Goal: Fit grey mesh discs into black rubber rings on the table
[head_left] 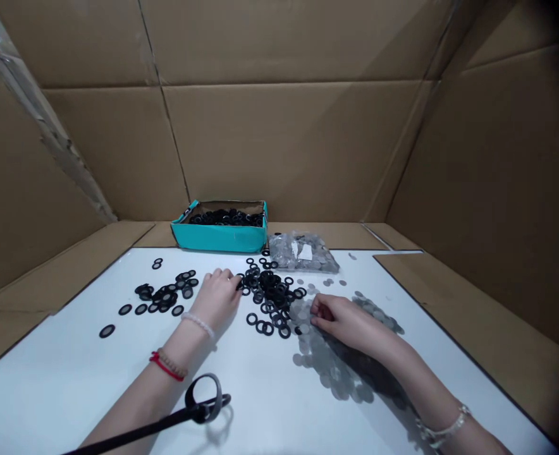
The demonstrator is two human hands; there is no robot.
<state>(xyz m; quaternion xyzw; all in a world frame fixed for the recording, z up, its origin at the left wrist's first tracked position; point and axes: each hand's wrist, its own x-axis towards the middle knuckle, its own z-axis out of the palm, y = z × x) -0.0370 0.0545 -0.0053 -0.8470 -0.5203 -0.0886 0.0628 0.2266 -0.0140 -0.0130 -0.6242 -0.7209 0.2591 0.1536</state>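
My left hand point(220, 292) is closed at the left edge of a loose pile of black rings point(272, 289), with a black ring point(239, 283) pinched at its fingertips. My right hand point(340, 317) hovers at or touches a spread of thin, translucent grey discs point(339, 373), thumb and fingers curled together; whatever lies between them is too small to make out. Left of my left hand lies a group of black rings with grey centres point(165, 297), some overlapping and a few apart.
A turquoise box point(217, 238) full of black rings stands at the back. Beside it lies a clear plastic bag point(284, 253) of grey discs. A black rod with a loop point(203, 404) juts in at the front. Cardboard walls point(279, 145) enclose the white table point(251, 392).
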